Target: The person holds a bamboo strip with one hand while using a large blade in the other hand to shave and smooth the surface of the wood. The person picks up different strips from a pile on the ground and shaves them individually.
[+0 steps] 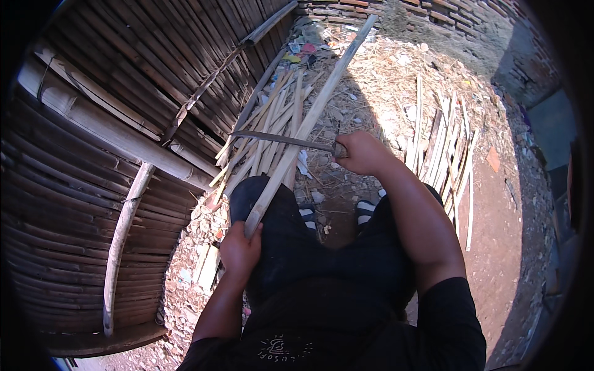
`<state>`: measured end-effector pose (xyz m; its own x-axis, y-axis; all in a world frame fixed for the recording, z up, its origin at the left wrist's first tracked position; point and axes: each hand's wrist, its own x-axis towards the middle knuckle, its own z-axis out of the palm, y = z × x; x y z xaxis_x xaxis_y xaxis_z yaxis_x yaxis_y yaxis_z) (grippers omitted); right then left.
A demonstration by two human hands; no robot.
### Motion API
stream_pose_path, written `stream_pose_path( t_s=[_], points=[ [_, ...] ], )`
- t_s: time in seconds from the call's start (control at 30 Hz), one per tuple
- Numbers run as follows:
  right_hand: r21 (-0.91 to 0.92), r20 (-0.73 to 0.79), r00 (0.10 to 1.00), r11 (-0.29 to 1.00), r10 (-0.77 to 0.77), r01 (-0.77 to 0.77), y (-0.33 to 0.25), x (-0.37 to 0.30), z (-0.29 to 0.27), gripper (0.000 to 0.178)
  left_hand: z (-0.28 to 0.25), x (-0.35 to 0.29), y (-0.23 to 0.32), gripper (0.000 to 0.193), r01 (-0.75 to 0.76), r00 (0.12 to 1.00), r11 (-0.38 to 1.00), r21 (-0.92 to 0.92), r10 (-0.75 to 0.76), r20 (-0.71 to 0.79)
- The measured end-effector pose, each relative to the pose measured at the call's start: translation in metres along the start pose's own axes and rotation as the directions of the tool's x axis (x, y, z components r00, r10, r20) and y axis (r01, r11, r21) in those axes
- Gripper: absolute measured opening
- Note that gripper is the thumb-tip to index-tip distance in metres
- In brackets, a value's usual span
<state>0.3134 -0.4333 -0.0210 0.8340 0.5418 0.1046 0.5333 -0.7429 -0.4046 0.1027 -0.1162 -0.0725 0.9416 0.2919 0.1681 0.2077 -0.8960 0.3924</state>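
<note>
A long pale bamboo strip [318,102] slants away from me across my left thigh, its far end pointing toward the brick wall. Its near end is gripped by my left hand [241,250], with the fingers wrapped round it beside my thigh. My right hand [365,153] is closed on the handle of a machete [281,138]. The long dark blade points left and lies across the strip a little beyond my knee. Whether the edge bites into the strip, I cannot tell.
Split bamboo strips [272,117] lie piled beyond my left knee, beside a slatted bamboo wall [154,68]. Another pile of strips [442,148] lies on the ground at right. A brick wall [433,15] stands at the far end, with rubble and litter before it.
</note>
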Motion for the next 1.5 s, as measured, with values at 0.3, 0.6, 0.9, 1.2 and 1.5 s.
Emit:
stream_pose_path(
  t_s=[0.3,0.6,0.9,1.2,1.5],
  points=[
    [-0.128,0.224,0.957,0.968,-0.185,0.217,-0.048,0.001,0.011,0.034,0.002,-0.001,-0.006,0.042,-0.012,1.000,1.000,-0.017,0.012,-0.013],
    [0.008,-0.009,0.997,0.998,0.070,-0.070,0.004,0.001,-0.007,0.037,-0.002,0.000,0.001,0.042,0.006,1.000,0.999,-0.039,-0.005,0.013],
    [-0.133,0.227,0.963,0.974,-0.148,0.181,-0.056,-0.001,0.007,0.032,-0.007,0.000,0.001,0.041,0.023,0.999,1.000,-0.021,-0.022,0.038],
    [-0.010,-0.107,0.990,0.995,0.093,-0.095,0.012,0.000,-0.003,0.033,-0.005,0.003,0.002,0.043,0.014,0.998,1.000,-0.025,-0.013,0.055],
    [-0.106,0.241,0.953,0.971,-0.182,0.213,-0.051,-0.003,0.009,0.032,-0.008,0.002,0.001,0.042,0.050,0.996,0.998,-0.039,-0.047,0.075]
  ],
)
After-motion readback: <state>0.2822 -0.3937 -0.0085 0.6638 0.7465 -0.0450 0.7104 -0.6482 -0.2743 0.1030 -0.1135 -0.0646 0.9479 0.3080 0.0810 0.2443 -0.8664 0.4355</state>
